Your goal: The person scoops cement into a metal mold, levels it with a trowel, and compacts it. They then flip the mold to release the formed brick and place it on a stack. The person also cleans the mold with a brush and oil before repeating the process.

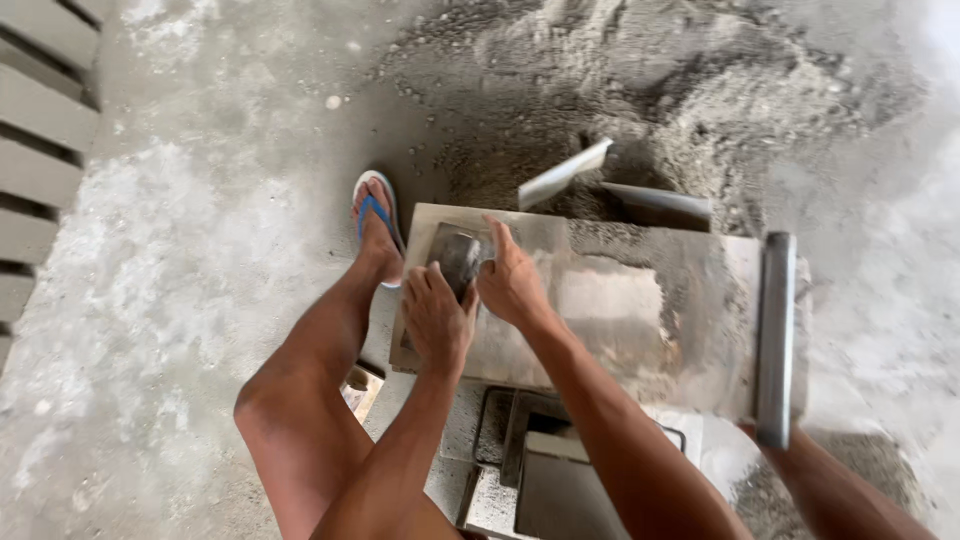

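Nearest the camera, below the forearms, lay a dark metal frame [545,455] on the concrete floor [190,250]. Just beyond it, a flat grey slab [610,300], dusted with cement, carried both hands. The left hand [437,318] was curled around the near end of a dark, rounded tool [458,258] (its exact kind could not be told), and the right hand [510,280] pressed against the tool's right side, fingers closed on it. The tool rested on the slab's left end, between the two hands. A metal bar [776,335] lay along the slab's right edge. Beside the slab stood a foot in a blue sandal [375,215]. Farther off, a shovel blade [565,172] stuck in a heap of grey sand [690,90].
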